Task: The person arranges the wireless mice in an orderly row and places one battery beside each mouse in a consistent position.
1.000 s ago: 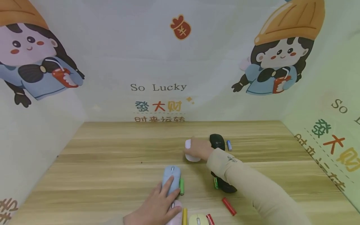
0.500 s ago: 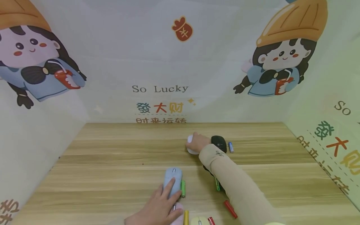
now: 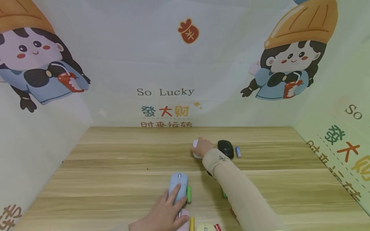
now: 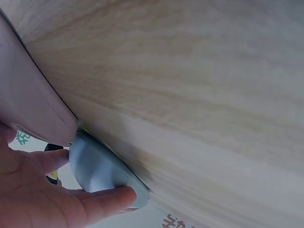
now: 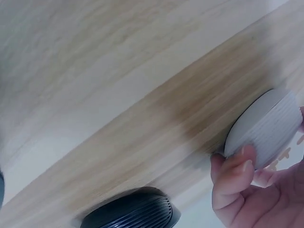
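Note:
My right hand (image 3: pixel 203 148) grips a white computer mouse (image 5: pixel 266 126) at the far middle of the table, thumb and fingers on its sides. Just right of that hand sits a black mouse (image 3: pixel 225 148), with a blue battery (image 3: pixel 238 152) beside it. Nearer the front, my left hand (image 3: pixel 162 211) rests its fairly straight fingers on a light blue mouse (image 3: pixel 174 179). Its thumb lies over a pink mouse (image 4: pixel 33 90) directly in front of the blue one. A green battery (image 3: pixel 189 194) stands lengthwise along the blue mouse's right side.
At the front edge of view are a yellow battery (image 3: pixel 192 224), a pale yellow mouse (image 3: pixel 204 227) and a red battery (image 3: pixel 217 227). My right sleeve (image 3: pixel 240 192) hides most of another black object and a green item (image 3: pixel 224 194). Printed cloth walls (image 3: pixel 115 80) surround the wooden table.
My right hand has slid the white mouse slightly away from me, and its sleeve now covers more of the things under it. The left hand keeps its place on the mice.

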A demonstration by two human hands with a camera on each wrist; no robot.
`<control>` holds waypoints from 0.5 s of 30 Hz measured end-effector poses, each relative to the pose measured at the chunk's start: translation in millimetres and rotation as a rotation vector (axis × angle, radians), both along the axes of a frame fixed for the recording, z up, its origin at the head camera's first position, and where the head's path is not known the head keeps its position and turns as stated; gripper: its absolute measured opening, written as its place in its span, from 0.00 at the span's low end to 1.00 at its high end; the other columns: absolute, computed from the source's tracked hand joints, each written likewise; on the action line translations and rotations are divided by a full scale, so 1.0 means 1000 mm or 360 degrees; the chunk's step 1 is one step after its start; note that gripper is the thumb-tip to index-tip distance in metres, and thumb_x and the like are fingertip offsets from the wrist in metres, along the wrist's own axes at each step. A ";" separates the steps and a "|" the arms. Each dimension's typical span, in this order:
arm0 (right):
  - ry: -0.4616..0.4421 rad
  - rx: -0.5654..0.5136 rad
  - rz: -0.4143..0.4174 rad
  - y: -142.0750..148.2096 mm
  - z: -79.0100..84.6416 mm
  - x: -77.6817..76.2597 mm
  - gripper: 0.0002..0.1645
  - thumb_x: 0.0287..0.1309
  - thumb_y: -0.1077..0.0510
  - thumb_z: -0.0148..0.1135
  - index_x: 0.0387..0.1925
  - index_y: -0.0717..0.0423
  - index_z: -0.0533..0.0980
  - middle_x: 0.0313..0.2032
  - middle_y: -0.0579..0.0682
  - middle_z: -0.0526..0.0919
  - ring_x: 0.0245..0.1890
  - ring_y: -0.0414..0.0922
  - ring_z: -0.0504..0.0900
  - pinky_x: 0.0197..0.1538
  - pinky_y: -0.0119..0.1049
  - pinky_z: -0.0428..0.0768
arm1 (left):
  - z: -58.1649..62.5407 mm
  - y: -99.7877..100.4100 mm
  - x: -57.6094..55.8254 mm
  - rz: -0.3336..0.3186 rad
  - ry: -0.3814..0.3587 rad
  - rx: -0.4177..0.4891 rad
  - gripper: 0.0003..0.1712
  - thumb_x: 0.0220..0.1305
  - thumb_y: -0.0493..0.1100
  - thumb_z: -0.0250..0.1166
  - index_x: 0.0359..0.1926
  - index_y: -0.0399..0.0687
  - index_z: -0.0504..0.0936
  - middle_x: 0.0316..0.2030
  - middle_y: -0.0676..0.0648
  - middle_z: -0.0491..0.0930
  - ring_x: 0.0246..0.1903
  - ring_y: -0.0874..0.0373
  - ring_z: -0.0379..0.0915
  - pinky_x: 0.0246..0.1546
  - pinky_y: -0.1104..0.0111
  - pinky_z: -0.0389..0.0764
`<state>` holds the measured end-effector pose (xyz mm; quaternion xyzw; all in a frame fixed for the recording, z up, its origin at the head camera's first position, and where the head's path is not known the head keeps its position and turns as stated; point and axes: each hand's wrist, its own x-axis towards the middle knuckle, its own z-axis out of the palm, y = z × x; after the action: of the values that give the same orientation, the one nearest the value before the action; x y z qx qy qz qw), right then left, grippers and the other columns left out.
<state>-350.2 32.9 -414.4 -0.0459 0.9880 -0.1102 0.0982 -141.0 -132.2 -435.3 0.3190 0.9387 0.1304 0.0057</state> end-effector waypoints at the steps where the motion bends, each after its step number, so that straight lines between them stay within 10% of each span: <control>1: 0.0000 -0.0001 0.0003 0.000 0.000 0.001 0.39 0.55 0.42 0.51 0.60 0.64 0.61 0.47 0.61 0.76 0.43 0.52 0.76 0.44 0.45 0.76 | 0.000 0.000 0.000 -0.0002 -0.0005 -0.0001 0.33 0.64 0.62 0.49 0.59 0.42 0.70 0.64 0.31 0.54 0.50 0.25 0.62 0.44 0.41 0.71; 10: 0.0183 0.0103 0.0227 0.009 0.045 0.025 0.24 0.60 0.43 0.52 0.41 0.60 0.75 0.28 0.52 0.80 0.23 0.44 0.77 0.24 0.38 0.75 | 0.001 0.003 0.000 -0.0017 -0.0032 -0.0020 0.33 0.64 0.61 0.48 0.60 0.42 0.69 0.65 0.30 0.54 0.51 0.24 0.62 0.44 0.41 0.71; 15: 0.0229 0.0225 0.0570 0.019 0.071 0.096 0.17 0.56 0.49 0.56 0.38 0.60 0.73 0.27 0.52 0.78 0.24 0.45 0.74 0.23 0.41 0.75 | 0.001 0.002 0.002 0.0012 -0.0098 -0.0022 0.33 0.64 0.61 0.49 0.60 0.42 0.68 0.65 0.31 0.52 0.52 0.24 0.60 0.46 0.41 0.69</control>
<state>-253.8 52.0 -343.4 -0.2215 0.9738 -0.0177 0.0483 -139.2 -129.9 -434.4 0.3113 0.9402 0.1338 0.0363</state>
